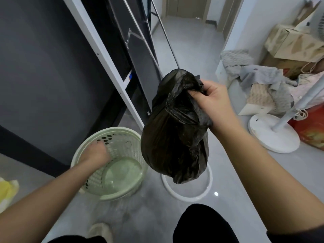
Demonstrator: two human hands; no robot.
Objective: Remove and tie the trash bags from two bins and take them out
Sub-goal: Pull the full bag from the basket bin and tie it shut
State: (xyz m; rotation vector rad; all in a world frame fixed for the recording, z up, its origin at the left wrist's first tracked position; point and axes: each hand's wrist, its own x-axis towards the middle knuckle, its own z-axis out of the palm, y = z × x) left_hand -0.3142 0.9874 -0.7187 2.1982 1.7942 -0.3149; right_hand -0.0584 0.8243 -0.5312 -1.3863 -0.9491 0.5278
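Note:
A black trash bag [173, 137], bulging and gathered at the top, hangs in the air from my right hand [213, 100], which grips its bunched neck. Below and to the left stands a pale green perforated bin [122, 137] on the grey floor, with no bag in it. My left hand [98, 154] is inside the bin, pressed against its inner wall near the rim; its fingers are blurred. A white ring [196, 192] lies on the floor under the hanging bag.
A dark wall and a white metal frame [105, 55] rise at the left. A white fan base [273, 132], a pile of cloths [263, 81] and cardboard boxes [294, 48] crowd the right. A corridor leads to a door at the back. Something yellow [7, 190] lies at the far left.

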